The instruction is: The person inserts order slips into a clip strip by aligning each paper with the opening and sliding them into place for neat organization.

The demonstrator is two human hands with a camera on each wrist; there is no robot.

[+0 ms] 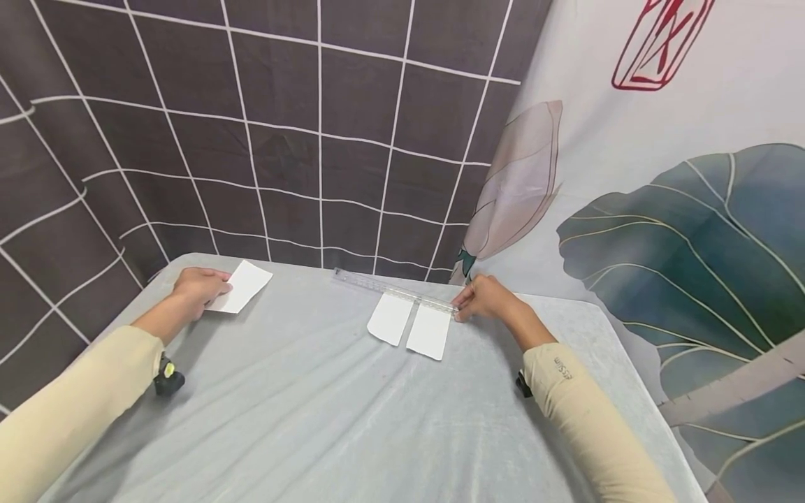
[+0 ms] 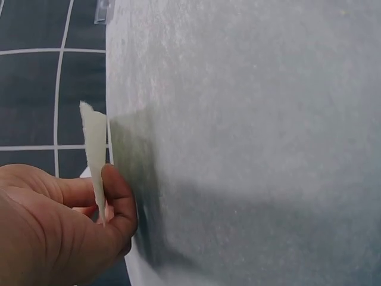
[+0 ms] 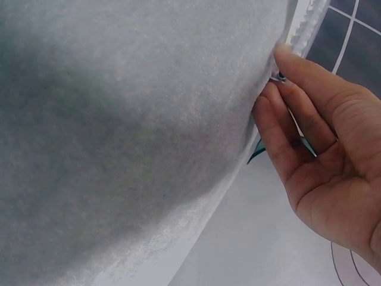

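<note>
Over the far left of the table, my left hand [image 1: 196, 288] pinches a piece of white paper [image 1: 244, 286] between thumb and fingers. Seen edge-on in the left wrist view, the same paper [image 2: 94, 143] stands up from the fingertips. My right hand [image 1: 487, 300] grips the right end of a clear plastic ruler [image 1: 360, 280], which lies slantwise near the table's back edge. Along the ruler's near side are two white paper pieces [image 1: 390, 318] [image 1: 430, 331], side by side with a narrow gap. In the right wrist view the thumb and fingertips meet at the ruler's end [image 3: 308, 27].
A pale grey cloth with soft folds covers the table [image 1: 327, 412]. Behind it hangs a dark curtain [image 1: 277, 154] with a white grid. To the right is a white curtain [image 1: 585, 258] printed with large leaves and a red mark.
</note>
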